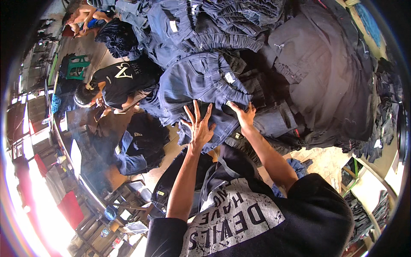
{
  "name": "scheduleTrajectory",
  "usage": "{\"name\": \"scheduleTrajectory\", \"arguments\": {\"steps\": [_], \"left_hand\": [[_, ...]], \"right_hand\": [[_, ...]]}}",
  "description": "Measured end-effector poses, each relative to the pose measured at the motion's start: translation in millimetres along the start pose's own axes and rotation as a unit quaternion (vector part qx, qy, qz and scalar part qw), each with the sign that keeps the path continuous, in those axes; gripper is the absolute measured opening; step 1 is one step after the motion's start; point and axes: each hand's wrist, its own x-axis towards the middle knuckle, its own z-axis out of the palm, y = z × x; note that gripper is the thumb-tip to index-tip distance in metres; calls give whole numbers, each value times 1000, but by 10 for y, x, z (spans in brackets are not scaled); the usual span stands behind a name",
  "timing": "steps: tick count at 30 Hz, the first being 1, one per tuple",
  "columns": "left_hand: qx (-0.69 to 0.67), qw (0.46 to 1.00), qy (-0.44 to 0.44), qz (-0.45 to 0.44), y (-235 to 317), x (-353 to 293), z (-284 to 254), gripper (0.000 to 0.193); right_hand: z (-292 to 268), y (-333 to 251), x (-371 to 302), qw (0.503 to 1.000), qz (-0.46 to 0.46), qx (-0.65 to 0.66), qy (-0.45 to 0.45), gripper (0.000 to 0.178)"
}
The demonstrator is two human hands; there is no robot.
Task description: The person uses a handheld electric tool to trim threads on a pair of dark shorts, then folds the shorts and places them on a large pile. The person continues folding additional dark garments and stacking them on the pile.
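- Head view: blue denim garment (184, 83) lies spread in the center, right in front of the person, on the lower edge of the heap.
- Left hand (199, 127): palm down on the garment's near part, fingers fanned, nothing gripped.
- Right hand (245, 116): on the garment near the lower end of the gathered waistband (236, 82), fingers partly bent. Cannot tell if cloth is pinched or only pressed.
- White label (229, 77) sits by the waistband, above the right hand.
- Blue denim pile (227, 23) is just beyond the garment, touching it; creased, layered, another white label (173, 26) visible.
- Black garments (329, 81) heaped to the right, large and loosely folded.
- Co-worker in a black shirt (128, 79) bends forward left of the heap; hands too small to read.
- Second person (83, 18) at upper left, near a dark bundle (117, 37).
- Green stool (78, 67) stands beyond the co-worker.
- Dark jeans (145, 143) lie on the left, nearer the person, blue pieces among them.
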Motion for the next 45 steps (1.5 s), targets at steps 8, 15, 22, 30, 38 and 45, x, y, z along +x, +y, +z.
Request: {"name": "scheduleTrajectory", "arguments": {"steps": [8,15,22,30,38,45], "left_hand": [[-34,998,46,36,-203,-2,106,89],[-6,997,44,68,-405,37,262,88],[-312,916,219,124,-730,-241,-105,62],[-667,615,416,-69,-2366,-2095,-285,64],[-684,506,491,-186,-2142,-4903,1405,63],[-720,373,516,-276,-475,-5888,2543,63]], "right_hand": [[-190,-197,-375,952,-278,127,-23,88],[-14,-570,-1203,924,-362,98,-69,104],[-502,-1035,-1351,870,-446,157,-137,73],[-1162,-1936,-3025,633,-588,-36,-502,60],[-868,-1642,-4187,287,-544,-87,-783,53],[-267,-786,-5161,80,-347,-327,-875,55]]}}
